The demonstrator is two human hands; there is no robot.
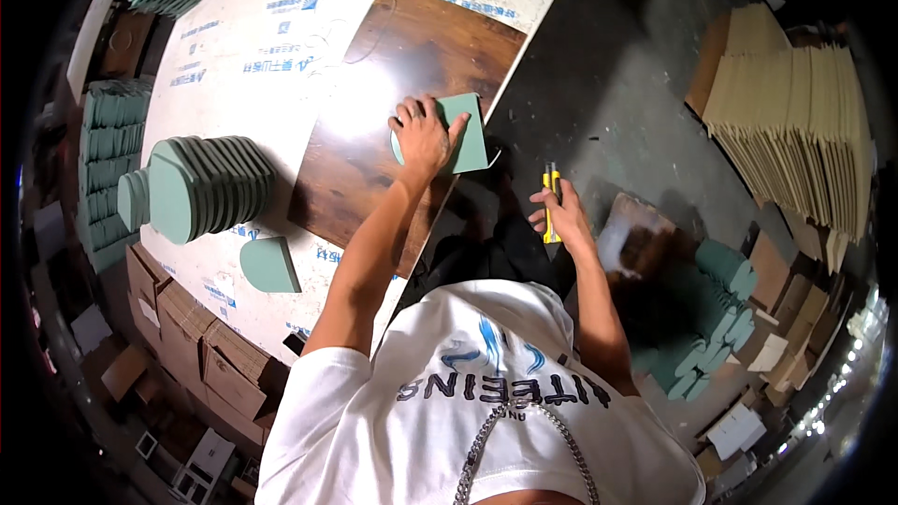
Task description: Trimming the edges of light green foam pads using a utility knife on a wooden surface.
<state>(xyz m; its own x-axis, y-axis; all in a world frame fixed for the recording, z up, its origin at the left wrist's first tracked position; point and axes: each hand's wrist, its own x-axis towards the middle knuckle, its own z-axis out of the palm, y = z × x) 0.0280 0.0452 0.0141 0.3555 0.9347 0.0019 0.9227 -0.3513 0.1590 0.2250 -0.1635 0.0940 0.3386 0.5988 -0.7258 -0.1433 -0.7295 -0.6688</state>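
While pressing the green panel (470, 137) flat at mid-frame with the left hand (427, 140) spread on top, presumably against slipping, leaves one corner past the edge of the desk (215, 98), likely for access. Has a brown board (346, 178) underneath, perhaps as a smooth base. Grips a yellow-and-black cutter (549, 184) in the curled right hand (569, 218), right of centre, beyond the desk. Has similar panels (174, 192) stacked at the frame's left, seemingly within reach.

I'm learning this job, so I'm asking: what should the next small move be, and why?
Probably bring the yellow tool, held in the right hand, toward the green panel: the left hand steadies it, its near corner overhangs the table, and a thin strip seems to stick out there.
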